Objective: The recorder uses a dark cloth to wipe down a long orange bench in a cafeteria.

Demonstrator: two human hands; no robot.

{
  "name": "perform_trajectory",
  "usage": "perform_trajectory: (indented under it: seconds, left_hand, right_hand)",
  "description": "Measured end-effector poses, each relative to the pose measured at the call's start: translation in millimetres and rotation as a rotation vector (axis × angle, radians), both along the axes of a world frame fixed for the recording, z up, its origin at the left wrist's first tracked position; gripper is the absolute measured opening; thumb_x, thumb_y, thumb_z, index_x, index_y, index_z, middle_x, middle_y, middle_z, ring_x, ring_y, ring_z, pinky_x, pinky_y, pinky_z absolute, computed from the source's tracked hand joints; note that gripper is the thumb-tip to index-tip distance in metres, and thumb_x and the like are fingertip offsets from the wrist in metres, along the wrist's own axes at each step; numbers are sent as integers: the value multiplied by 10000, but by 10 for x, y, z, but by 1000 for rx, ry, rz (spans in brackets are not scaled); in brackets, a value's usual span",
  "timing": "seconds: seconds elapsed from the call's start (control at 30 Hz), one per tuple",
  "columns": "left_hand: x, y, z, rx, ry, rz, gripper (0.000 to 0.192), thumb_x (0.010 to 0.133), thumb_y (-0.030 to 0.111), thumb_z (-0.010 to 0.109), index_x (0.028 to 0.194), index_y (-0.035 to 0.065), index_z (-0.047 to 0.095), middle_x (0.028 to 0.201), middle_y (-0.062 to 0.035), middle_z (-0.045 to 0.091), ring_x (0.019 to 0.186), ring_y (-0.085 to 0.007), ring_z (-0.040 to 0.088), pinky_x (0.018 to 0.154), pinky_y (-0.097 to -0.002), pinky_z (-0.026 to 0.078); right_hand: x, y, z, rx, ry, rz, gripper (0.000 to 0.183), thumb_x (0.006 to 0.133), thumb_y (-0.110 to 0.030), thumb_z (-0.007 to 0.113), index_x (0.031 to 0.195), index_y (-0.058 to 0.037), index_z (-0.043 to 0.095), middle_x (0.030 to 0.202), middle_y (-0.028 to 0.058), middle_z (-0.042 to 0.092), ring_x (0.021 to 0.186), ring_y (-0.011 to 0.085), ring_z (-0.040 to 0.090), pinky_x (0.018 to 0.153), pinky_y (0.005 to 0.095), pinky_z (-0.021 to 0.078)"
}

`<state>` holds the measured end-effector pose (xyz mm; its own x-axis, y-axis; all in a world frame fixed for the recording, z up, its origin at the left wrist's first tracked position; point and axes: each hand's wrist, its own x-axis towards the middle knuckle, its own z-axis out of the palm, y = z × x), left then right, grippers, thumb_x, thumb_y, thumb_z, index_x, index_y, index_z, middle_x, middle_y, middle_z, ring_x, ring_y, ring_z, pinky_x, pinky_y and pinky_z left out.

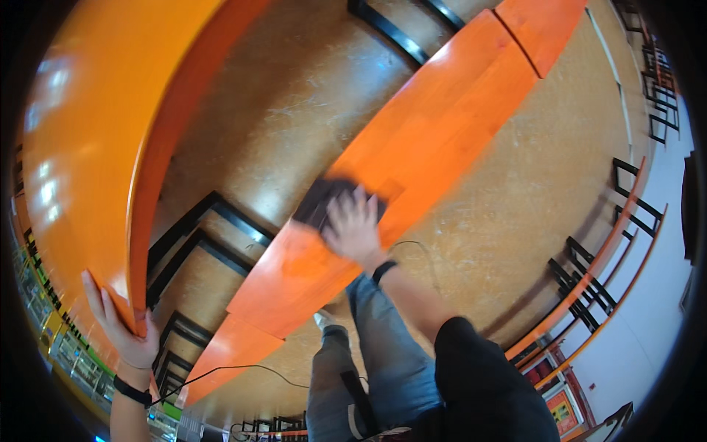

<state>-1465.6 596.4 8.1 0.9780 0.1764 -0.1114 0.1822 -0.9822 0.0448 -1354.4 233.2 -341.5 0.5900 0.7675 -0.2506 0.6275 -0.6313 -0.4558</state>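
Note:
A dark cloth (pixel 315 207) lies on the orange wooden bench (pixel 436 124), and my right hand (pixel 353 226) presses on it with spread fingers. The hand and cloth look blurred. Over at the left, my left hand (pixel 124 334) rests at the corner of the orange tabletop (pixel 94 138). Its fingers lie on top of the table and the thumb is against the edge. Dark bands circle both wrists, and a thin black cable (pixel 237 366) runs from the left one toward my legs.
Black metal legs (pixel 243 221) stand beneath the table and bench. Another bench section (pixel 544 27) adjoins this one end to end. More tables and benches (pixel 585 276) line the white wall (pixel 624 326) at right. Brown floor (pixel 497 182) lies between the rows.

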Motion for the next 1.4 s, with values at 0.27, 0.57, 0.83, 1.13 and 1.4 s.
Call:
perform_trajectory:
  seconds: [0.27,0.57,0.83,1.13,1.4]
  left_hand:
    - [123,-50,-70,3,-71,13,779,889,68,615,1589,70,273,1661,-258,210,1524,-450,247,1236,-534,201]
    - [302,-123,-145,28,-162,-84,766,778,-38,643,1511,29,432,1618,-189,350,1495,-370,342,1230,-439,280]
    - [458,-8,-447,-65,-389,-205,722,822,95,696,1507,113,471,1576,-161,432,1425,-350,449,1194,-430,354]
    - [602,128,-654,-5,-452,-235,721,812,138,679,1501,107,469,1568,-165,436,1432,-366,427,1200,-436,344]
    - [452,-15,-428,-30,-344,-159,754,786,55,658,1511,64,451,1600,-153,401,1486,-334,374,1229,-425,294]
  right_hand:
    - [2450,-309,-157,-112,-533,-497,720,956,-488,518,1521,-48,435,1569,279,356,1469,550,231,1179,688,175]
    - [1915,-287,-379,-235,-587,-766,759,976,-520,502,1517,4,407,1582,328,305,1435,599,254,1165,694,194]
    - [-272,-47,-243,-238,-511,-749,736,991,-513,481,1513,4,428,1580,295,344,1461,566,239,1185,667,193]
    - [-2363,35,-90,-184,-82,-538,788,981,-543,513,1552,-17,378,1634,281,237,1506,561,113,1205,658,140]
    - [-305,-310,-158,-199,-411,-695,785,999,-577,457,1547,-19,392,1593,319,299,1492,570,146,1199,685,105]
